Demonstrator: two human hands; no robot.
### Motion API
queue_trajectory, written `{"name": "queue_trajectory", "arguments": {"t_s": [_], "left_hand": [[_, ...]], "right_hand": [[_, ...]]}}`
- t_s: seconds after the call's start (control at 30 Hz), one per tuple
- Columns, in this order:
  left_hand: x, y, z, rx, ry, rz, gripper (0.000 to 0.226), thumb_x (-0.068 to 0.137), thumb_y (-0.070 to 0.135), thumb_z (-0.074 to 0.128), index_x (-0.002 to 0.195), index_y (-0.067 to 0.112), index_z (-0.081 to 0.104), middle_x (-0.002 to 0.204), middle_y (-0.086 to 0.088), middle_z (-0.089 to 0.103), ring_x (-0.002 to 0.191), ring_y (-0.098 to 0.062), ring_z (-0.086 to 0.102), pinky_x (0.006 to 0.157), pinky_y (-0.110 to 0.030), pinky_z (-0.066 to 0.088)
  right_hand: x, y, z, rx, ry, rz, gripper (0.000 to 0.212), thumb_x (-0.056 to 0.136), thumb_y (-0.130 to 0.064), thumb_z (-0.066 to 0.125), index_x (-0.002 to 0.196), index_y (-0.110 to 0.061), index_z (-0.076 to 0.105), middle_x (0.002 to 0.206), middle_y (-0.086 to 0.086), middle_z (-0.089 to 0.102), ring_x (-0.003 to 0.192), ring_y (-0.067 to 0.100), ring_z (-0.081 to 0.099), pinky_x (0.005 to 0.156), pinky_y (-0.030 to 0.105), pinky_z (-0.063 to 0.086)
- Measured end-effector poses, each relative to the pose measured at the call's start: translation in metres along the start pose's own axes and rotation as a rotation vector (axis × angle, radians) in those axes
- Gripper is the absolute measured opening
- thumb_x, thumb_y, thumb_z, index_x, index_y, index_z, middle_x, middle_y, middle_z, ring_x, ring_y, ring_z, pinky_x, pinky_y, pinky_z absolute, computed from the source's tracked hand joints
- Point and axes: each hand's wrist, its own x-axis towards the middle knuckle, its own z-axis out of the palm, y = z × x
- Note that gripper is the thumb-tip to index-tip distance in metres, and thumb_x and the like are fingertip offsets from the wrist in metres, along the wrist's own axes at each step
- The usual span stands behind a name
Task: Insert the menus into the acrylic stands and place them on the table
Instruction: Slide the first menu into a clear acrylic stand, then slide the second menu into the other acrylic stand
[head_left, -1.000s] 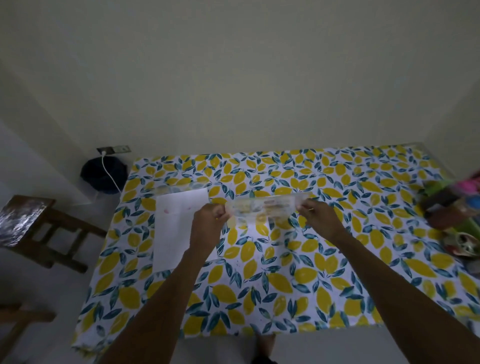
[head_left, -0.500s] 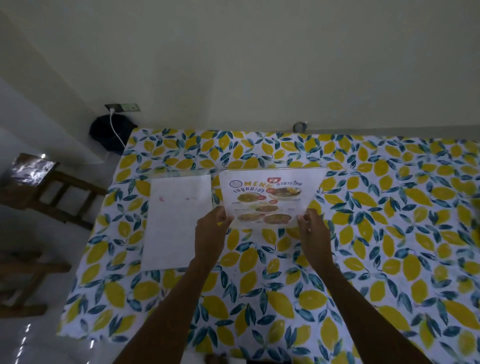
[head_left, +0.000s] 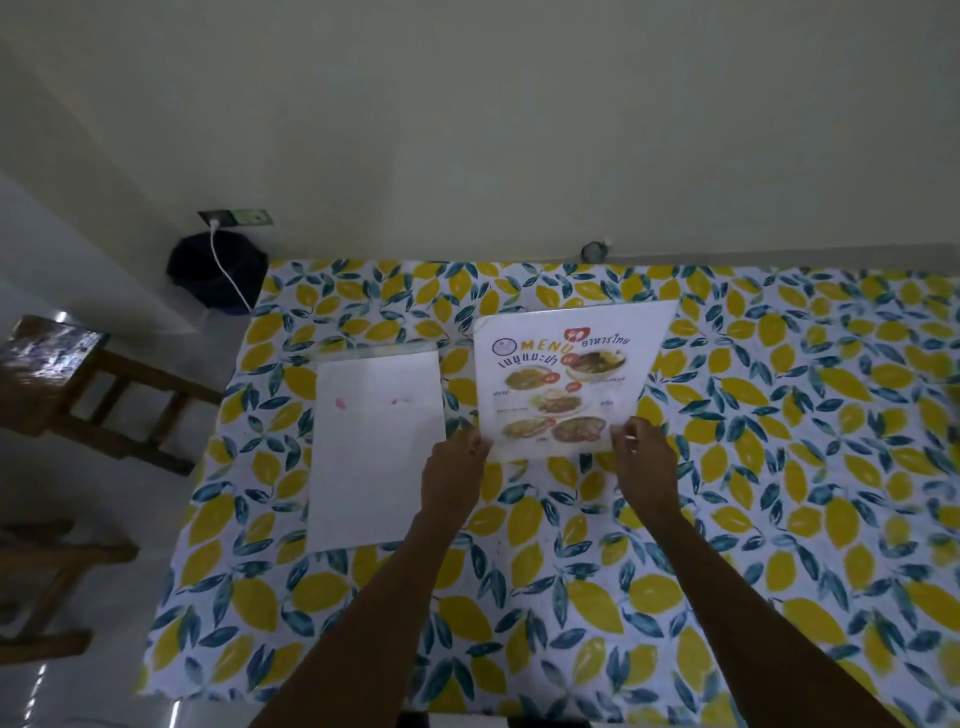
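Two hands held one printed menu (head_left: 563, 387), apparently in its clear stand, over the lemon-print tablecloth (head_left: 779, 493). Head view: left hand (head_left: 454, 475) pinched the lower left corner, right hand (head_left: 644, 462) pinched the lower right corner, fingers closed on the edges. Menu face up, tilted, toward the far side. White sheet (head_left: 376, 449) lay flat just left of it, apart.

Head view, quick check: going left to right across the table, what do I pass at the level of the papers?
Wooden stool off the table's left edge → blank white sheet lying flat → left hand → printed menu, pinched at its bottom corners → right hand → bare lemon-print tablecloth.
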Motion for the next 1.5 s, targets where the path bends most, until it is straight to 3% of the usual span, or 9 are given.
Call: {"name": "queue_trajectory", "arguments": {"t_s": [0.3, 0.47, 0.63, 0.87, 0.97, 1.07, 1.23, 1.37, 1.5], "left_hand": [[-0.006, -0.04, -0.037, -0.148, -0.138, 0.092, 0.032, 0.092, 0.044, 0.051, 0.11, 0.019, 0.06, 0.107, -0.008, 0.07, 0.098, -0.029, 0.065, 0.086, -0.045, 0.053], [-0.026, -0.116, -0.084, -0.042, -0.094, 0.045, 0.036, 0.095, 0.04, 0.054, 0.121, 0.016, 0.058, 0.115, -0.004, 0.063, 0.107, -0.022, 0.059, 0.092, -0.039, 0.049], [-0.044, -0.189, -0.118, 0.056, -0.067, -0.077, 0.035, 0.091, 0.031, 0.06, 0.117, 0.009, 0.055, 0.117, -0.013, 0.055, 0.11, -0.03, 0.055, 0.091, -0.042, 0.048], [-0.055, -0.201, -0.121, -0.029, -0.117, -0.205, 0.048, 0.091, 0.02, 0.056, 0.138, 0.011, 0.045, 0.137, -0.014, 0.051, 0.122, -0.034, 0.053, 0.098, -0.04, 0.047], [-0.058, -0.206, -0.12, 0.03, -0.023, -0.17, 0.029, 0.092, 0.005, 0.048, 0.119, 0.002, 0.057, 0.1, -0.014, 0.064, 0.097, -0.036, 0.064, 0.073, -0.036, 0.047], [-0.073, -0.21, -0.131, -0.055, 0.1, -0.127, 0.023, 0.091, 0.005, 0.043, 0.069, 0.012, 0.045, 0.06, 0.001, 0.043, 0.059, -0.032, 0.054, 0.055, -0.032, 0.03], [-0.11, -0.199, -0.153, -0.153, 0.189, -0.094, 0.012, 0.086, 0.01, 0.066, 0.094, 0.015, 0.072, 0.082, 0.002, 0.073, 0.073, -0.013, 0.066, 0.066, -0.03, 0.052], [-0.149, -0.182, -0.157, -0.111, 0.238, 0.018, 0.013, 0.085, 0.015, 0.06, 0.075, 0.016, 0.067, 0.065, -0.005, 0.061, 0.059, -0.017, 0.052, 0.058, -0.033, 0.043], [-0.186, -0.171, -0.162, -0.255, 0.276, 0.08, 0.008, 0.087, 0.012, 0.068, 0.088, 0.008, 0.075, 0.088, -0.003, 0.069, 0.079, -0.014, 0.064, 0.073, -0.019, 0.053]], "right_hand": [[-0.051, -0.043, 0.01, 0.056, -0.058, 0.322, 0.054, 0.095, -0.026, 0.055, 0.143, -0.007, 0.039, 0.138, 0.018, 0.055, 0.123, 0.036, 0.055, 0.1, 0.046, 0.044], [-0.104, -0.091, 0.07, 0.087, -0.157, 0.36, 0.036, 0.094, -0.019, 0.053, 0.126, -0.004, 0.051, 0.117, 0.02, 0.064, 0.105, 0.037, 0.061, 0.085, 0.04, 0.05], [-0.144, -0.131, 0.135, 0.008, -0.268, 0.265, 0.02, 0.095, -0.018, 0.049, 0.104, -0.001, 0.054, 0.086, 0.014, 0.059, 0.086, 0.037, 0.062, 0.065, 0.032, 0.035], [-0.156, -0.147, 0.154, 0.011, -0.224, 0.257, 0.026, 0.086, -0.016, 0.056, 0.107, -0.002, 0.062, 0.095, 0.014, 0.065, 0.088, 0.033, 0.064, 0.065, 0.03, 0.043], [-0.155, -0.146, 0.148, 0.002, -0.275, 0.265, 0.028, 0.085, -0.016, 0.055, 0.108, -0.003, 0.064, 0.097, 0.012, 0.066, 0.094, 0.034, 0.065, 0.068, 0.028, 0.039], [-0.16, -0.143, 0.13, -0.091, -0.311, 0.176, 0.032, 0.087, -0.008, 0.051, 0.114, -0.006, 0.067, 0.113, 0.012, 0.068, 0.104, 0.033, 0.061, 0.075, 0.031, 0.039], [-0.184, -0.139, 0.087, 0.022, -0.285, 0.007, 0.03, 0.09, 0.0, 0.05, 0.106, -0.007, 0.074, 0.106, 0.012, 0.074, 0.096, 0.03, 0.066, 0.072, 0.032, 0.044], [-0.196, -0.136, 0.043, 0.302, -0.392, 0.099, 0.029, 0.089, 0.001, 0.057, 0.112, -0.007, 0.072, 0.107, 0.017, 0.074, 0.092, 0.032, 0.069, 0.085, 0.049, 0.057], [-0.21, -0.134, 0.002, 0.458, -0.487, 0.142, 0.028, 0.088, 0.003, 0.061, 0.111, -0.009, 0.074, 0.108, 0.007, 0.07, 0.1, 0.026, 0.065, 0.097, 0.047, 0.054]]}}
